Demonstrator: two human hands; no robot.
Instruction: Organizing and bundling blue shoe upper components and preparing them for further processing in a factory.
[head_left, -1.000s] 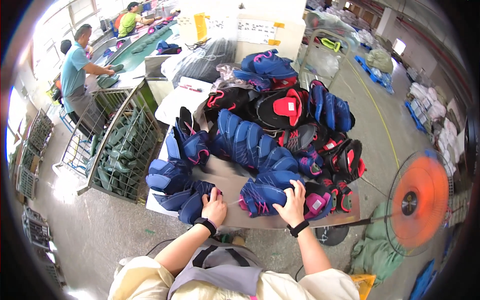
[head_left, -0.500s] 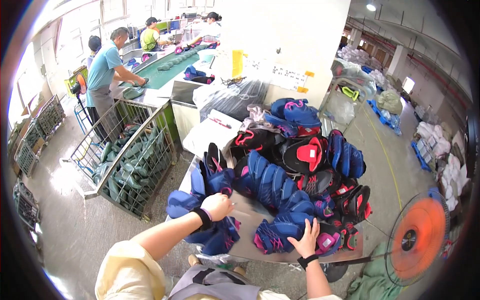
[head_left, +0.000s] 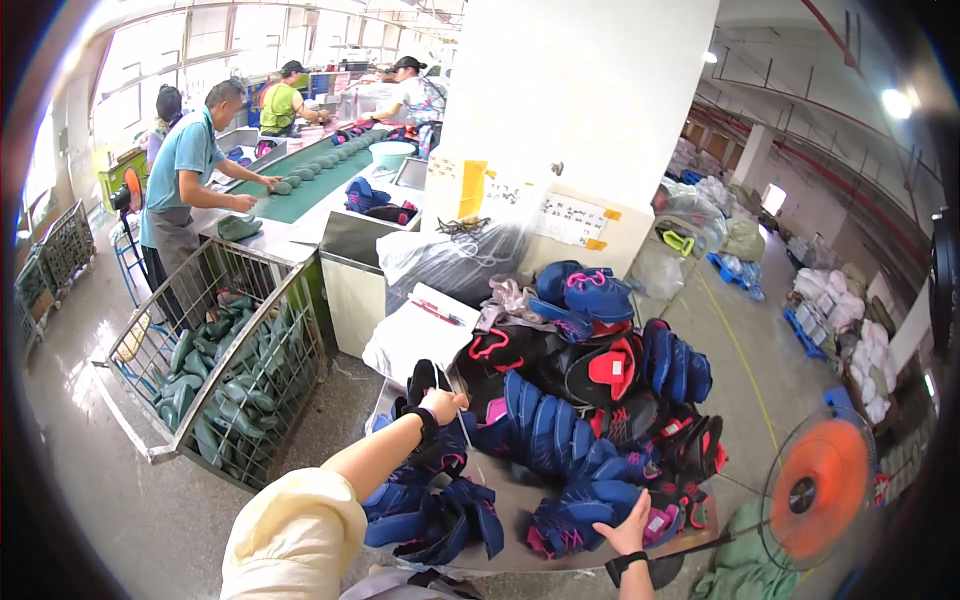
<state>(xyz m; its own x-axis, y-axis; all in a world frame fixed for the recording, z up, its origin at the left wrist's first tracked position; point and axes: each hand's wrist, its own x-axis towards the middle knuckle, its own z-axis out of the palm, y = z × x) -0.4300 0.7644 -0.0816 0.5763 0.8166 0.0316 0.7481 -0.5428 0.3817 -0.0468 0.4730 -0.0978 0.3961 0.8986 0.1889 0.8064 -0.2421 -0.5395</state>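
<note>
Up at the middle of the heap, the left hand (head_left: pixel 443 405) is stretched forward over the counter (head_left: pixel 510 505), its fingers curled shut on the top edge of a blue shoe upper (head_left: pixel 440 445) that stands among other blue pieces; a dark band sits on the wrist and a pale yellow sleeve covers the upper arm. Low at the near edge, the right hand (head_left: pixel 632 535) lies on a blue and pink shoe upper (head_left: pixel 570 520), fingers spread over it and thumb beside it, so its grip is apart, pressing rather than clamped. That piece rests on the counter's front right part, just beside a small pink and black upper (head_left: pixel 662 520).

Between the two hands a row of blue uppers (head_left: pixel 545 430) leans one on another, running from the centre toward the right hand. Behind them lie black uppers with red linings (head_left: pixel 600 370), and a further blue bundle (head_left: pixel 590 295) sits on top at the back. A loose cluster of dark blue pieces (head_left: pixel 440 520) hangs at the counter's front left edge.

To the left stands a wire cage (head_left: pixel 230 340) filled with green shoe forms. Beyond it a person in a blue shirt (head_left: pixel 185 165) works at a green conveyor (head_left: pixel 310 185), with other workers farther back. An orange fan (head_left: pixel 820 490) stands to the right on the floor.
</note>
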